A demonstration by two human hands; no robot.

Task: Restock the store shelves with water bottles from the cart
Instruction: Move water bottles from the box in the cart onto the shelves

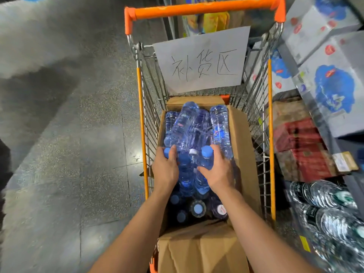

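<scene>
At frame centre, left hand [165, 170] and right hand [217, 171] each curl fingers round a blue-capped bottle [204, 160] in the box [244, 154]. Cart [270, 134] sign [201, 60] reads "补货区"; bottle labels unreadable.

Overhead light glares off the glossy floor [136, 152]. The cart [204, 8] stands sharp at centre, while the edges bend and smear; the shelf bottles [325, 196] at lower right blur badly.

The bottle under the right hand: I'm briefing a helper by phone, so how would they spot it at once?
Find the orange-handled wire cart, then the open cardboard box inside it, full of blue-tinted water bottles. The right hand curls round the bottle near the box's middle. Unlike the bottles lying flat beyond it, its blue cap rises above the pile, beside a white-capped one.
</scene>
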